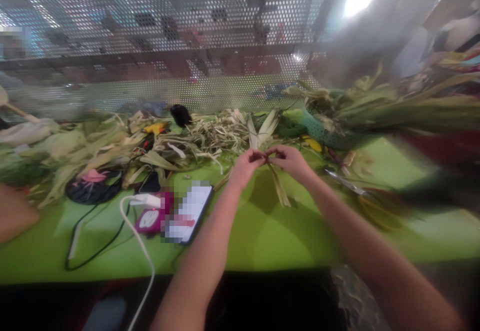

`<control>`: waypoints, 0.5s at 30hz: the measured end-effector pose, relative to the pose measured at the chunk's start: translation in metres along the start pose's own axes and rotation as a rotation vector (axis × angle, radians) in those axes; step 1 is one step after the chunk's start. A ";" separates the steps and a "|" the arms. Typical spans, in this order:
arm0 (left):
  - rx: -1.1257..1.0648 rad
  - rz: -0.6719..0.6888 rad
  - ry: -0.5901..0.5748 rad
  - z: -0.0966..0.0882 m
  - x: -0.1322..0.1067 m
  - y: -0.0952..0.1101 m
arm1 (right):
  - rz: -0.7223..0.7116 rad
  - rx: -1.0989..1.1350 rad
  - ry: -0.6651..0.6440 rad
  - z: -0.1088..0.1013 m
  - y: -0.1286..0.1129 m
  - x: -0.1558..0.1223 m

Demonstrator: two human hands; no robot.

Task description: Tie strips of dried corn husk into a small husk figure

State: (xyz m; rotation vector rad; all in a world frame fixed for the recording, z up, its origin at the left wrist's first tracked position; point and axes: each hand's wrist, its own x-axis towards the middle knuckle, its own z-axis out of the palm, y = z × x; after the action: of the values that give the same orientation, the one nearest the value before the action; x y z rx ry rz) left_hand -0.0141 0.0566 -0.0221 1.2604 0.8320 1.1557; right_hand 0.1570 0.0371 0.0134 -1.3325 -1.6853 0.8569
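Observation:
Dry corn husk strips [267, 128] are pinched between my two hands above the green table. Their broad pale ends fan upward, and a narrow tail hangs down toward me. My left hand [250, 163] closes its fingertips on the middle of the bundle. Right against it, my right hand [287, 160] pinches the same spot, thumb and finger together. The exact point where the fingertips meet is too small to make out. A heap of shredded husk [221, 133] lies just behind my hands.
A phone [195, 211] lies left of my forearm, beside a white charger cable [144, 248] and a purple box [150, 220]. Scissors [345, 181] with yellow handles lie to the right. A green basket [318, 126] holds long husks. Perforated metal mesh [187, 31] stands behind.

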 end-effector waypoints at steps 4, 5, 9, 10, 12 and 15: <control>-0.018 -0.068 0.018 0.000 -0.001 0.002 | -0.030 -0.102 0.031 -0.001 0.002 0.001; -0.010 -0.070 0.027 -0.001 -0.001 0.002 | -0.039 -0.109 0.033 -0.001 0.003 0.001; 0.065 -0.007 0.024 -0.002 0.000 -0.002 | -0.066 -0.115 0.047 0.000 0.010 0.003; 0.077 0.005 0.022 -0.002 0.000 -0.002 | -0.071 -0.113 0.048 0.000 0.012 0.003; 0.121 0.028 0.033 -0.001 -0.001 -0.001 | -0.081 -0.109 0.042 0.001 0.015 0.004; 0.233 0.071 0.063 0.001 -0.003 0.004 | -0.088 -0.122 0.046 0.001 0.016 0.004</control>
State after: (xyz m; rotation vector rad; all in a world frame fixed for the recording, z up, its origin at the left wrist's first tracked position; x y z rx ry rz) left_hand -0.0146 0.0526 -0.0180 1.4599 0.9978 1.1852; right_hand 0.1623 0.0443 -0.0008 -1.3381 -1.7694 0.6776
